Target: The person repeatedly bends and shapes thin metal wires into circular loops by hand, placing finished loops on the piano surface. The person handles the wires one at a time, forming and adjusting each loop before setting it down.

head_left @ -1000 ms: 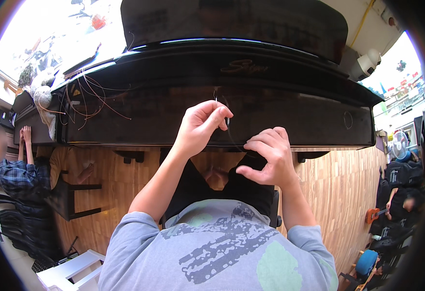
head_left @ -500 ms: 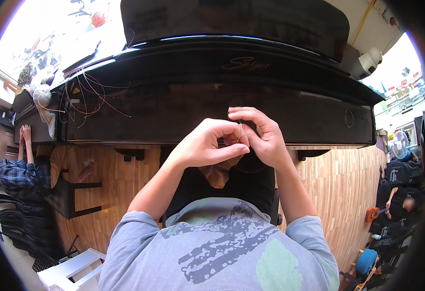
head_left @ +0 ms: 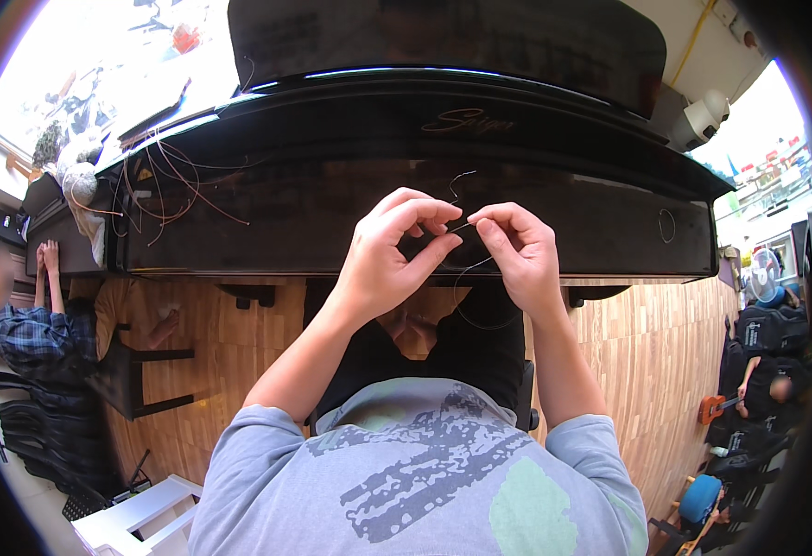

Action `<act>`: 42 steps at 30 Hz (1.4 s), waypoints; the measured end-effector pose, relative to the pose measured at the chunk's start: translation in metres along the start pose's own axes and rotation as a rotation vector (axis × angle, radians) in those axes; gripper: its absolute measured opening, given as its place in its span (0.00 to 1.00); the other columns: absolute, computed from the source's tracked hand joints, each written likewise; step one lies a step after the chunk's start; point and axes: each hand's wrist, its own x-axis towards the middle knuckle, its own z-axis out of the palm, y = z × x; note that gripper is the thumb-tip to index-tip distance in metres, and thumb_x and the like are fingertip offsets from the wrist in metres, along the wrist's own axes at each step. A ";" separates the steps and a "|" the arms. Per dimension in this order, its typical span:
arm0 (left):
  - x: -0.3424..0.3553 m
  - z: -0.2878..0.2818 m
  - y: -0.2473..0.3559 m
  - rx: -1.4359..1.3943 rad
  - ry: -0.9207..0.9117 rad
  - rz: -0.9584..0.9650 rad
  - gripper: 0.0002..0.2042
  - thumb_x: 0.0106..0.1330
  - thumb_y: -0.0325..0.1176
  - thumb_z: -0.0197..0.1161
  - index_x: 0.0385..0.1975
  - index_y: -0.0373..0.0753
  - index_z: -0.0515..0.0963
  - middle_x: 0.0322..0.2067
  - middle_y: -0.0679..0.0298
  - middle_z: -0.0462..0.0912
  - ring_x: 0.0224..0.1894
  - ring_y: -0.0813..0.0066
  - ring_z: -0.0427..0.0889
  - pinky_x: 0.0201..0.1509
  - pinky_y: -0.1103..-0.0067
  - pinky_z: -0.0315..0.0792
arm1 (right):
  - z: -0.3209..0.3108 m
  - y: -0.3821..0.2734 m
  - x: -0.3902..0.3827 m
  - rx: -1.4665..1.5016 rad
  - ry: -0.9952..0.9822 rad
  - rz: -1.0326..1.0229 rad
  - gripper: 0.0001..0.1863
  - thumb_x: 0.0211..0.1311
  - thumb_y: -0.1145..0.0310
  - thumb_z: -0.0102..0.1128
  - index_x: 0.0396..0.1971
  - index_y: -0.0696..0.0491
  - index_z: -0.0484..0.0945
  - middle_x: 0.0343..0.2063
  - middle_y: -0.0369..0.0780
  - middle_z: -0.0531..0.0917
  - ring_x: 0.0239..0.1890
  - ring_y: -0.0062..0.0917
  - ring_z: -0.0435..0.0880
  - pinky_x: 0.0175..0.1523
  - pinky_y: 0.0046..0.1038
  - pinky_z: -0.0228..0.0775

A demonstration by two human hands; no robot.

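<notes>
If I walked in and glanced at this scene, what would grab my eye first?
Most likely the two hands raised in the middle: the left hand and right hand pinch a thin wire between their fingertips, its end curling upward. Right behind them a glossy black piano spans the view, with a tangle of loose wires lying on its left end. At the far left, another person in a plaid sleeve sits by the wooden floor.

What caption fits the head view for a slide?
Both hands, left hand and right hand, pinch a thin wire in front of a closed black piano.
</notes>
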 end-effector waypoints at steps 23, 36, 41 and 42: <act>-0.004 -0.007 -0.003 0.665 -0.166 0.537 0.14 0.47 0.29 0.69 0.37 0.45 0.84 0.33 0.71 0.80 0.36 0.75 0.75 0.40 0.75 0.66 | -0.012 0.004 0.004 0.479 -0.114 0.224 0.08 0.68 0.69 0.57 0.38 0.59 0.81 0.16 0.30 0.74 0.13 0.08 0.64 0.19 0.14 0.56; -0.014 0.002 0.018 1.032 -0.372 0.227 0.20 0.59 0.34 0.63 0.50 0.32 0.76 0.52 0.55 0.78 0.47 0.68 0.77 0.48 0.72 0.69 | 0.000 0.007 0.004 0.261 -0.057 0.218 0.10 0.66 0.70 0.58 0.41 0.59 0.82 0.18 0.29 0.77 0.15 0.06 0.65 0.19 0.12 0.55; -0.019 0.005 0.023 0.906 -0.372 0.290 0.22 0.59 0.32 0.63 0.54 0.34 0.74 0.61 0.50 0.70 0.56 0.60 0.76 0.59 0.68 0.68 | 0.000 0.008 0.004 0.305 0.022 0.155 0.09 0.67 0.70 0.57 0.41 0.59 0.81 0.17 0.30 0.76 0.14 0.08 0.67 0.18 0.13 0.57; -0.020 0.004 0.023 0.860 -0.355 0.297 0.22 0.59 0.32 0.64 0.54 0.35 0.74 0.61 0.50 0.70 0.57 0.59 0.75 0.60 0.67 0.68 | 0.000 0.007 0.004 0.298 0.044 0.147 0.09 0.68 0.70 0.56 0.40 0.59 0.81 0.16 0.31 0.75 0.14 0.09 0.67 0.18 0.13 0.58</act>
